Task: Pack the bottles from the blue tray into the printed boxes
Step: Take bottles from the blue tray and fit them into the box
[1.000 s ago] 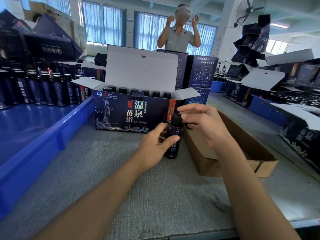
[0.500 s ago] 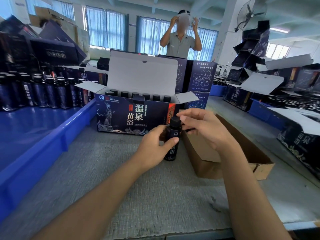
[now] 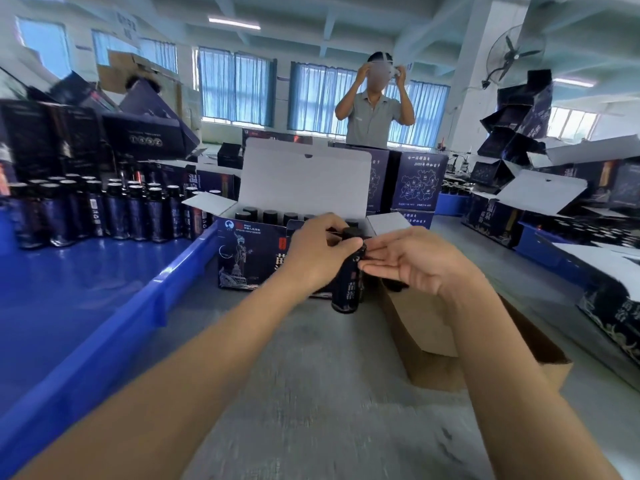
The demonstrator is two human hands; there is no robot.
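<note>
Head view: 1 dark bottle held before the open printed box
The left hand is wrapped round the bottle's upper part; the right hand is flat, straight fingers touching its neck. Just behind, the printed box stands lid up, a row of black caps inside. Left, the blue tray holds many standing bottles at its far end. Right, a brown carton, contents hidden

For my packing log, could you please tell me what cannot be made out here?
Head view:
- Front text of printed box: partly covered by left hand, right hand and bottle.
- Its right-end slots: hidden behind left hand.
- Label of bottle: motion-blurred.
- Labels of tray bottles: too small, blurred.
</note>
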